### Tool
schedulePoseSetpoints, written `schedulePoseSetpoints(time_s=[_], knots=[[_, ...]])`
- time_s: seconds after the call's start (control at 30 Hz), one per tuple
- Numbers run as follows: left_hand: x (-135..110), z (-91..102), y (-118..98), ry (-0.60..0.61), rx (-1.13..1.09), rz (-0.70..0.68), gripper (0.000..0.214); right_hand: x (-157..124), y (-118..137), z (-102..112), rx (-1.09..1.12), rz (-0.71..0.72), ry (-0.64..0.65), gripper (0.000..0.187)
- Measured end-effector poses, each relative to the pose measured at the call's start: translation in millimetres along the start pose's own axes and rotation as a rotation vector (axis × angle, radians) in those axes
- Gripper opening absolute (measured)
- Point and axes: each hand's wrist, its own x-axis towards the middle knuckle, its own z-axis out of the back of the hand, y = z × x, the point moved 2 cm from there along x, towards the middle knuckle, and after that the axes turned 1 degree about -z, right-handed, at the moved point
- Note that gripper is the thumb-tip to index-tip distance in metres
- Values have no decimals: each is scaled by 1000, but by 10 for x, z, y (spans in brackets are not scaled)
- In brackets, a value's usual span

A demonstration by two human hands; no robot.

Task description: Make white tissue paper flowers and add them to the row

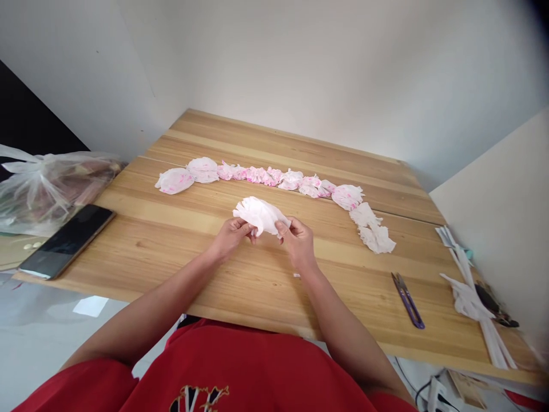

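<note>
Both my hands hold a white tissue-paper flower [259, 213] just above the middle of the wooden table [180, 257]. My left hand [231, 233] pinches its left underside with closed fingers. My right hand [295, 237] pinches its right end, thumb on top. Beyond the hands a curved row of finished white and pink paper flowers [274, 177] lies across the table, ending in two white ones [375, 232] at the right.
A dark phone [68, 240] lies at the table's left edge beside a clear plastic bag [47, 186]. Purple thread snips [407, 300] lie at the right front. White folded paper strips [472, 292] sit along the right edge by a wall panel.
</note>
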Motion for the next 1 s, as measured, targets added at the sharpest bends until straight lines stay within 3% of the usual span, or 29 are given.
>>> schedulePoseSetpoints(time_s=[0.2, 0.5, 0.67, 0.87, 1.0], knots=[[6, 93, 48, -73, 314, -123, 28, 5, 15, 39, -4, 58, -81, 28], [13, 133, 37, -123, 539, -266, 25, -10, 179, 112, 33, 190, -177, 30], [2, 150, 2, -140, 687, -338, 26, 50, 197, 173, 195, 252, -257, 24], [50, 225, 42, -208, 752, -213, 22, 226, 125, 325, 536, 118, -432, 25], [74, 234, 62, -238, 617, -100, 26, 279, 125, 363, 442, 66, -384, 32]])
